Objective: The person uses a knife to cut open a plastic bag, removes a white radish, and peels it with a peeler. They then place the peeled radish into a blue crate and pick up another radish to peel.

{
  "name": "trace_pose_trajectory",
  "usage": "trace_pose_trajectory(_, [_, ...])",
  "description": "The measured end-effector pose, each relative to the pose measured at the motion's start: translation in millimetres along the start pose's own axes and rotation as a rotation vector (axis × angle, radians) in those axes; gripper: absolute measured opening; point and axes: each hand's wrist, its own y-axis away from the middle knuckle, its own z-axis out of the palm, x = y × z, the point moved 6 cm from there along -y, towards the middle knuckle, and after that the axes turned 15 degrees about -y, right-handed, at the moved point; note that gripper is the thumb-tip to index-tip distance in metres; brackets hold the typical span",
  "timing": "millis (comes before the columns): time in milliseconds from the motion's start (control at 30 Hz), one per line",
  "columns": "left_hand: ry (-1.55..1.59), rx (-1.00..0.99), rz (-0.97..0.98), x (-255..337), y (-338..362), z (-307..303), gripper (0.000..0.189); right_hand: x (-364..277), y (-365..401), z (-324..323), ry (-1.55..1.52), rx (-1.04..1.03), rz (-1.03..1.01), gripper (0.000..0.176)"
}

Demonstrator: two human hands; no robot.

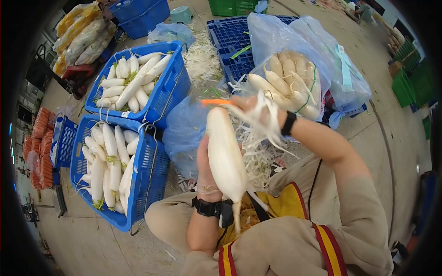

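A large white daikon radish [225,156] stands nearly upright in front of me, its thin root end pointing down toward my lap. My left hand [203,158] is wrapped round its left side, partly hidden behind it. Near the radish's top, my right hand [255,108] is closed on an orange peeler [215,101]. White strips of peel [267,119] hang over that hand, somewhat blurred. Long peelings [258,161] lie heaped on the floor beyond the radish.
Two blue crates [159,170] of daikons stand at left. Ahead, an open blue plastic bag [285,32] holds several more daikons [290,78] beside a blue pallet [229,50]. Another blue bag [184,129] lies between the crates and the peelings. Green crates [403,87] stand far right.
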Motion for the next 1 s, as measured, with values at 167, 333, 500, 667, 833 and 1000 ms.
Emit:
trace_pose_trajectory(167, [0.072, -0.080, 0.111, 17.3, -17.6, -23.9, 0.043, -64.9, 43.5, 17.2, 0.321, -0.028, -0.330, 0.007])
trace_pose_trajectory(333, [0.049, -0.078, 0.051, 11.9, -4.1, -11.5, 0.042, -32.7, 36.9, 29.2, 0.056, -0.011, -0.375, 0.008])
trace_pose_trajectory(500, [0.044, -0.092, 0.060, 9.4, -8.2, -1.5, 0.039, 14.1, -9.7, -8.0, 0.526, 0.141, -0.306, 0.015])
trace_pose_trajectory(667, [0.187, -0.122, 0.052, 11.8, -22.0, -35.2, 0.050, -58.6, 59.2, 34.7, 0.189, -0.309, -0.307, 0.022])
trace_pose_trajectory(833, [0.033, -0.069, -0.012, -7.6, -17.7, -21.2, 0.050, 12.7, -16.6, -1.8, 0.207, -0.005, 0.000, 0.018])
trace_pose_trajectory(1000, [0.108, -0.063, 0.028, 13.5, -16.7, -25.0, 0.049, -30.5, 44.4, 26.6, 0.827, -0.118, -0.505, 0.015])
